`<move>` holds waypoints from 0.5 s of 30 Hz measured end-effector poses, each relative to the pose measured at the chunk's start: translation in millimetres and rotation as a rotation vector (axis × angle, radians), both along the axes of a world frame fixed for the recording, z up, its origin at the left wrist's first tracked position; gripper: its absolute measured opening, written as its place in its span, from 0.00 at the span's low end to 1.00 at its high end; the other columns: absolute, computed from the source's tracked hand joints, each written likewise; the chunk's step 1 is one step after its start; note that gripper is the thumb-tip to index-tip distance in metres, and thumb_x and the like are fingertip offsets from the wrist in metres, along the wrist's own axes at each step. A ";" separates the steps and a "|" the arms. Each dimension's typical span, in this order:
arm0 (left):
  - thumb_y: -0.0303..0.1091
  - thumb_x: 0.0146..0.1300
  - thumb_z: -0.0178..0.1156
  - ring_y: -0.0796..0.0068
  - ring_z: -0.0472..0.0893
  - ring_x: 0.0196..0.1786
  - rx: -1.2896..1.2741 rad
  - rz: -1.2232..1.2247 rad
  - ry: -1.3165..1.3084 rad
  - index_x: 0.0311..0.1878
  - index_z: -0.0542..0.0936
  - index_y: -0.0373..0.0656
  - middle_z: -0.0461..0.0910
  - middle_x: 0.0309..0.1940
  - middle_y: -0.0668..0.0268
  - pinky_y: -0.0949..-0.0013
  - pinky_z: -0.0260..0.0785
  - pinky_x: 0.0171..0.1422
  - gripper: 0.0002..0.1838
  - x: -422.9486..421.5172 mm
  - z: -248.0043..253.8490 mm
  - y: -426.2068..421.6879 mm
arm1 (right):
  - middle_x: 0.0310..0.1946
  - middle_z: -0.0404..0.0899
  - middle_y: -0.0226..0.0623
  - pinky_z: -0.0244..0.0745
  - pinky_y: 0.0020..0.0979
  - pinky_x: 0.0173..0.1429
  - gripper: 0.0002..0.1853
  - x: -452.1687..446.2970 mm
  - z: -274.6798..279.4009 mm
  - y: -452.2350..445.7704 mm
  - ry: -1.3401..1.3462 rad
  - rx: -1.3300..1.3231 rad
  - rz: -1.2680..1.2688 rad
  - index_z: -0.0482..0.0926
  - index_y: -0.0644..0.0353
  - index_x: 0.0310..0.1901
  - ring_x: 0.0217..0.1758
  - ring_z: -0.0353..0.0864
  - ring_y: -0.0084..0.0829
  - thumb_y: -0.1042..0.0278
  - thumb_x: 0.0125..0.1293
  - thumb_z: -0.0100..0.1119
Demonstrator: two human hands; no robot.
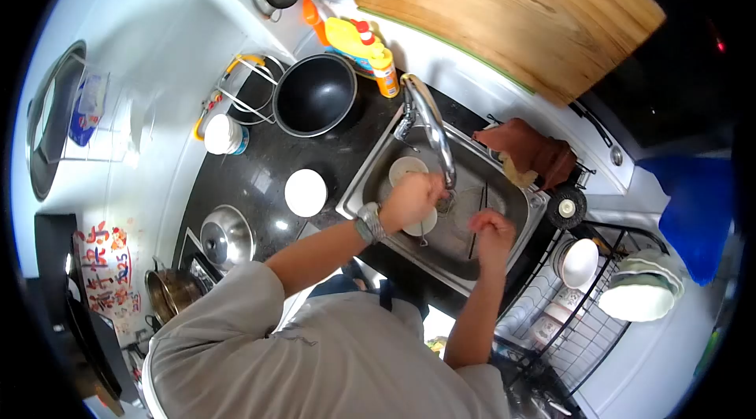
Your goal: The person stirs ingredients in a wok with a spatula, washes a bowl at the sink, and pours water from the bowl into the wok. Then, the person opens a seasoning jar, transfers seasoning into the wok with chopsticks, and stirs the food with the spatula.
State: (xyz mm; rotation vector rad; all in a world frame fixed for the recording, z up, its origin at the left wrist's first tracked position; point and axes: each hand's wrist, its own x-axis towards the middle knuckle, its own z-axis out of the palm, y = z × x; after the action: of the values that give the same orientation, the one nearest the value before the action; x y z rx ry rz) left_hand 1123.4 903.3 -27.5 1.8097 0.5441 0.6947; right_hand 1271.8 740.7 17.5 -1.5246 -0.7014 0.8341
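Note:
My left hand [415,200], with a watch [368,224] at its wrist, is closed over the metal sink [346,197], just beside the end of the faucet [439,135]. What its fingers hold, if anything, is hidden. Pale bowls sit in the sink around it: one bowl [405,165] beyond the hand and another bowl [425,224] partly under it. On the sink's right side my right hand [494,236] has its fingers closed at a thin dark stick [473,247], like a chopstick, which shows on both sides of the fingertips.
Left of the sink are a white bowl [305,192], a black pot [315,96] and a metal lid [227,238]. Yellow bottles [384,72] stand behind. Brown cloth [535,147] hangs at the sink's back right. A dish rack [587,348] holds bowls at right.

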 end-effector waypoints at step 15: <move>0.41 0.65 0.60 0.55 0.84 0.44 0.210 -0.166 0.257 0.52 0.80 0.38 0.84 0.38 0.53 0.55 0.76 0.49 0.19 25.7 -4.0 -47.6 | 0.55 0.78 0.49 0.72 0.41 0.61 0.19 18.4 -141.9 -22.8 0.730 -0.033 0.232 0.74 0.64 0.61 0.56 0.78 0.42 0.61 0.75 0.51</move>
State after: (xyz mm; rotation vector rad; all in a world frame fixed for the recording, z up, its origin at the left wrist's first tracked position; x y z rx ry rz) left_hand 1149.1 855.7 -31.5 2.1307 0.4954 0.4199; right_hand 1290.2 717.8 -124.4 -1.0544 -0.3177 1.4754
